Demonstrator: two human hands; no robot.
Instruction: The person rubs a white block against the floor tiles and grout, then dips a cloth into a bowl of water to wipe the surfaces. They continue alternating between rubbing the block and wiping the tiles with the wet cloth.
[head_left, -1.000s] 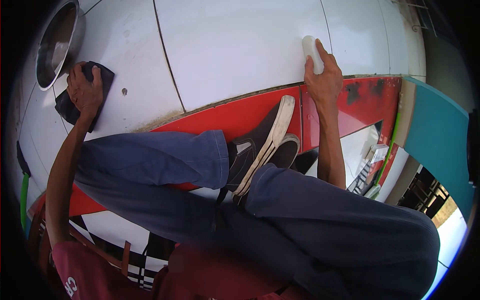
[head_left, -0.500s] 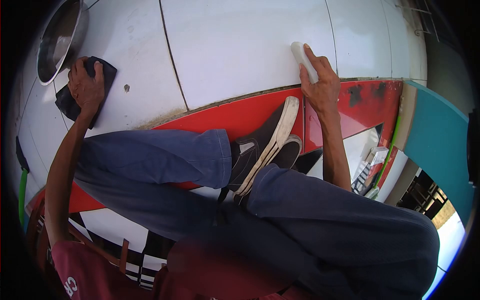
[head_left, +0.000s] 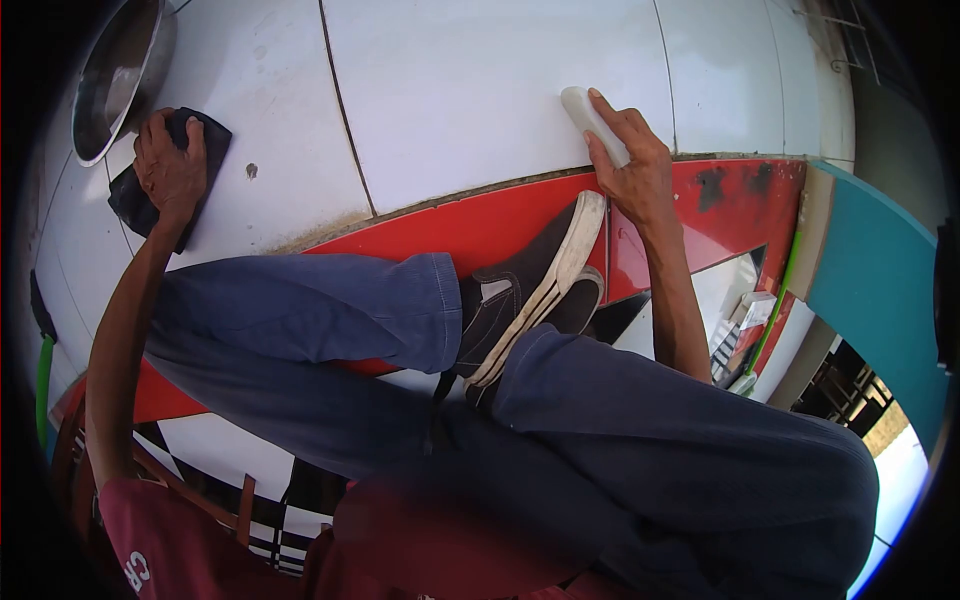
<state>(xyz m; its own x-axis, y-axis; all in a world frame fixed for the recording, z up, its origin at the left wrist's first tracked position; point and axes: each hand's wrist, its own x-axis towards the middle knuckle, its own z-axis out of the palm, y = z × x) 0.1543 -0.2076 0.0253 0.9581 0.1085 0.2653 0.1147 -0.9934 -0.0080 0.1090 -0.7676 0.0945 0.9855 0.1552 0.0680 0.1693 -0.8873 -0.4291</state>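
My left hand (head_left: 172, 172) rests on a black object (head_left: 215, 145) on the white tiles at the upper left, its fingers curled over it; what the object is I cannot tell. Beside that hand stands a metal basin (head_left: 123, 85) with liquid in it. At the upper right my right hand (head_left: 632, 160) is closed around a white oblong block (head_left: 594, 124), thumb on one side and fingers on the other. The block lies tilted against the white tiled surface (head_left: 450, 90), near its edge with the red tiles.
Below the white surface runs a red tiled strip (head_left: 420, 232). My crossed legs and a dark shoe (head_left: 530, 290) fill the middle. A teal panel (head_left: 870, 270) and a green stick (head_left: 778, 310) are at the right; a green handle (head_left: 44, 390) is at the far left.
My right hand has moved left along the white surface with the white block, which now tilts more to the left. My left hand has stayed on the black object.
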